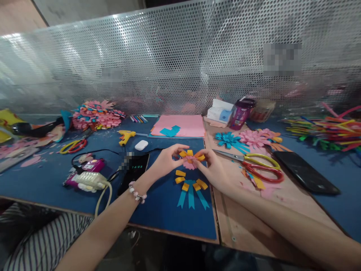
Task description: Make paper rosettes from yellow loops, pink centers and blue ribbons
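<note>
Left hand (168,161) and right hand (213,170) both at a pink-and-yellow paper flower (190,163), held just above the blue part of the bench (166,220); fingers of each clamped on its edge, left and right sides respectively. Nearer the wearer, on the bench: blue paper tails (191,199) with yellow paper loops (185,187) at their top. Scissors (278,175) lie right of the right hand, blades pointing toward it; yellow glue gun (124,138) lies beyond the left hand, well apart.
</note>
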`<state>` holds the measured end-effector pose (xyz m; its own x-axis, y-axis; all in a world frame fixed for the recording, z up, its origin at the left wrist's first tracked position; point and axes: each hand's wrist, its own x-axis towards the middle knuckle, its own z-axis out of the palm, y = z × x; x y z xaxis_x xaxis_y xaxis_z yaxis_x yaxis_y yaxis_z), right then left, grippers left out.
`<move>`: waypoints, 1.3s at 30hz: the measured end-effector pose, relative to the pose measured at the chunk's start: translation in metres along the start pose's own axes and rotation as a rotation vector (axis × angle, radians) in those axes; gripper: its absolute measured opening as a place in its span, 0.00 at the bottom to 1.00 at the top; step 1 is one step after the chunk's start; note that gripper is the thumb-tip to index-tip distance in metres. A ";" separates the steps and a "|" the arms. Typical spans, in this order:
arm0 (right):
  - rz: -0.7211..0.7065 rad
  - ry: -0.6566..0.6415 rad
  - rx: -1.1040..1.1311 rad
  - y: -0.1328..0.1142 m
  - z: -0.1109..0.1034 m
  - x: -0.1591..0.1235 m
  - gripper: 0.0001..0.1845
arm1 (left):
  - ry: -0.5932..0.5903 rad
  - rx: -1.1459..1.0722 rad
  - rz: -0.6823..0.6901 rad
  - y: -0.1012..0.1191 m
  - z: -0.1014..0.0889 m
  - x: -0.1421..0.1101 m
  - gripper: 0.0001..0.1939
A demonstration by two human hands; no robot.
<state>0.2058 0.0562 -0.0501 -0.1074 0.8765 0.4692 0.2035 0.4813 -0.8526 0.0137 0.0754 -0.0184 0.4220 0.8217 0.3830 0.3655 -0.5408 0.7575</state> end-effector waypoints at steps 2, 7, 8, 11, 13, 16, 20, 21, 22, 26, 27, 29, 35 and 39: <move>-0.153 0.027 -0.140 0.000 -0.004 0.000 0.08 | 0.026 0.043 0.068 0.002 -0.001 -0.001 0.19; -0.654 -0.070 -0.473 -0.004 -0.024 0.003 0.08 | 0.071 0.185 0.290 0.009 -0.003 -0.004 0.28; -0.762 -0.094 -0.548 -0.006 -0.029 0.003 0.10 | 0.079 0.234 0.328 0.010 -0.004 -0.004 0.29; -1.068 -0.140 -0.740 -0.013 -0.042 0.004 0.12 | 0.132 0.389 0.433 0.013 -0.007 -0.006 0.26; -1.200 -0.139 -0.817 -0.017 -0.048 0.005 0.10 | 0.167 0.478 0.485 0.015 -0.007 -0.008 0.20; -1.247 -0.110 -0.877 -0.019 -0.052 0.005 0.09 | 0.162 0.567 0.538 0.019 -0.004 -0.011 0.13; -1.243 -0.125 -0.889 -0.016 -0.051 0.005 0.08 | 0.141 0.634 0.588 0.020 0.001 -0.013 0.12; -1.241 -0.131 -0.888 -0.015 -0.051 0.005 0.08 | 0.147 0.646 0.592 0.020 0.002 -0.013 0.11; -1.237 -0.135 -0.887 -0.015 -0.051 0.005 0.09 | 0.156 0.657 0.595 0.019 0.003 -0.013 0.11; -1.226 -0.125 -0.888 -0.017 -0.050 0.004 0.08 | 0.214 0.682 0.597 0.019 0.005 -0.013 0.09; -1.227 -0.120 -0.888 -0.018 -0.049 0.004 0.08 | 0.227 0.686 0.598 0.019 0.005 -0.013 0.08; -1.226 -0.109 -0.888 -0.021 -0.049 0.004 0.08 | 0.243 0.694 0.607 0.019 0.005 -0.013 0.08; -1.230 -0.113 -0.869 -0.024 -0.047 0.004 0.08 | 0.232 0.751 0.632 0.018 0.004 -0.012 0.07; -1.232 -0.118 -0.868 -0.023 -0.047 0.004 0.08 | 0.241 0.759 0.642 0.019 0.004 -0.012 0.07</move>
<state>0.2463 0.0486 -0.0175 -0.7010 -0.0451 0.7117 0.4212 0.7792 0.4642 0.0191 0.0547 -0.0111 0.5761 0.3061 0.7579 0.5939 -0.7938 -0.1308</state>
